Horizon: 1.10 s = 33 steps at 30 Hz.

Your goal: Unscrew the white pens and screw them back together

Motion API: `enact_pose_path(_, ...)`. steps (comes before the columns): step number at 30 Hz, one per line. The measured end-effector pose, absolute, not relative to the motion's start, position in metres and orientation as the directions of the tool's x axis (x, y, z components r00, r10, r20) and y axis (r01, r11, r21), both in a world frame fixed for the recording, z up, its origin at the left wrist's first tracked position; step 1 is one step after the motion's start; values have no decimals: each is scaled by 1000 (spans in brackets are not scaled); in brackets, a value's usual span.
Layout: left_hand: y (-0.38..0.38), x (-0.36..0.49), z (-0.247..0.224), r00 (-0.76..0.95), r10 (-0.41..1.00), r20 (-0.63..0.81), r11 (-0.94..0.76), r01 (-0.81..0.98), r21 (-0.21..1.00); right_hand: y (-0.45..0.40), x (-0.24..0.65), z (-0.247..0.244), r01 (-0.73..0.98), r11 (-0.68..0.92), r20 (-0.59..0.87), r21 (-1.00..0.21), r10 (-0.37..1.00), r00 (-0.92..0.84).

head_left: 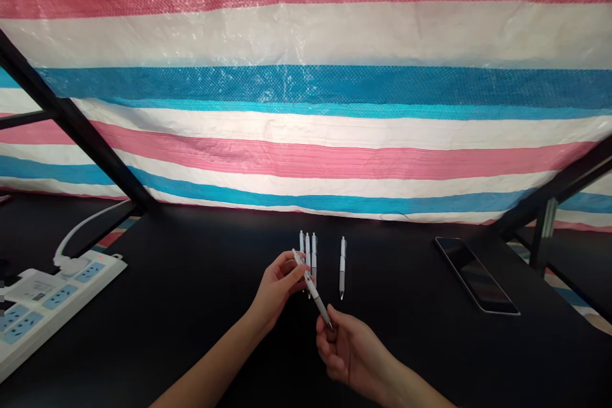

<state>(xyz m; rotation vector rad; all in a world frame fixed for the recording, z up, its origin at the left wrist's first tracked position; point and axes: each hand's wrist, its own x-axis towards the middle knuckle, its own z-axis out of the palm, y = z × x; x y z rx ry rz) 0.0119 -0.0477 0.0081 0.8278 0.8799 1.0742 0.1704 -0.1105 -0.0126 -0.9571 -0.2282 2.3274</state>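
Observation:
My left hand (277, 287) pinches the upper end of a white and grey click pen (315, 292) between thumb and fingers. The pen slants down to the right, and its grey tip end meets the curled fingers of my right hand (351, 347), which is closed around it. Behind my left fingertips lie three similar white pens (308, 243) side by side, their lower parts partly hidden by my hand. A single white pen (343, 261) rests apart from them, a little to the right.
A smartphone (478, 277) lies on the black table (406, 357) at the right. To the left sits a white power strip (71, 303) with a plugged-in adapter and cable. A striped plastic sheet (306, 159) hangs behind, between black metal bars (95, 140).

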Motion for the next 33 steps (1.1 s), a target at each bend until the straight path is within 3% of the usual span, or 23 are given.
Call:
enact_pose_path(19,-45,7,12,88,990,-114,139,-368,919,-110,170,-4,-445,-822,-623,-356,564,-542)
enact_pose_path(33,-44,6,11,81,987,-139,159,-375,913,-111,171,-6,-446,-808,-603,-386,586,-541)
